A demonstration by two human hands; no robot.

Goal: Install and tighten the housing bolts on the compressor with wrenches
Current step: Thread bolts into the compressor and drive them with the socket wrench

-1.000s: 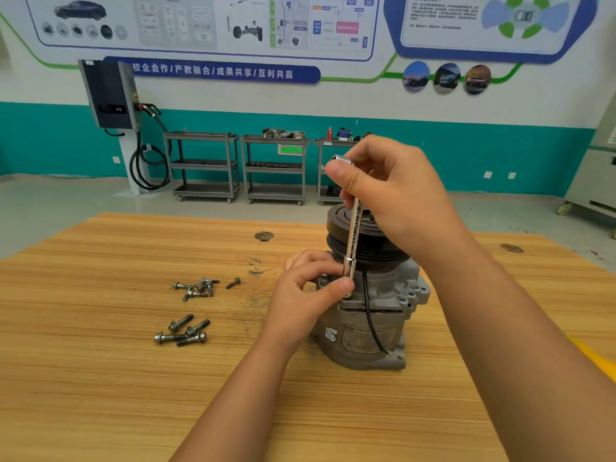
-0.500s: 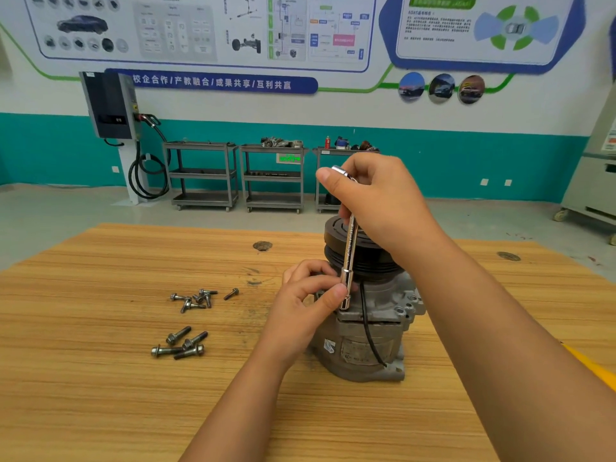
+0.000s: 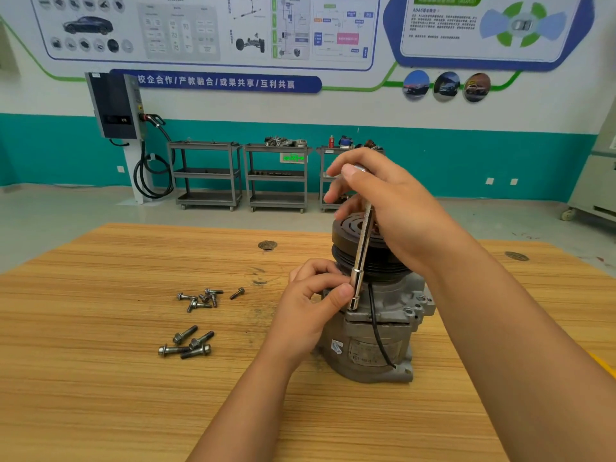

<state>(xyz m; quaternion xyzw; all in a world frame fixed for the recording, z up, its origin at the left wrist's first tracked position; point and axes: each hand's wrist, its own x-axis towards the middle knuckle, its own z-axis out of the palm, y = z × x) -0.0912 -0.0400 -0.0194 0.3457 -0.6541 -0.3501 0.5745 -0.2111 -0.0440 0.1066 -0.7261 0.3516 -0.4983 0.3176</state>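
A grey compressor (image 3: 376, 348) with a black pulley (image 3: 346, 231) on top stands upright on the wooden table (image 3: 100, 395). A slim chrome socket wrench (image 3: 361, 255) stands nearly vertical against its housing flange, its lower tip on the flange. My right hand (image 3: 393, 208) grips the wrench's top end. My left hand (image 3: 313, 301) pinches the lower socket end with thumb and fingers. The bolt under the socket is hidden. A black cable (image 3: 376, 328) runs down the housing.
Two groups of loose bolts lie left of the compressor: several small ones (image 3: 203, 298) and several longer ones (image 3: 186, 345). Beyond the table stand grey shelf carts (image 3: 206, 175) and a wall charger (image 3: 115, 106). A yellow object (image 3: 603, 363) shows at the right edge.
The fingers of my right hand have shifted at the wrench's top. The wrench stays on the same flange spot, and my left hand keeps its pinch.
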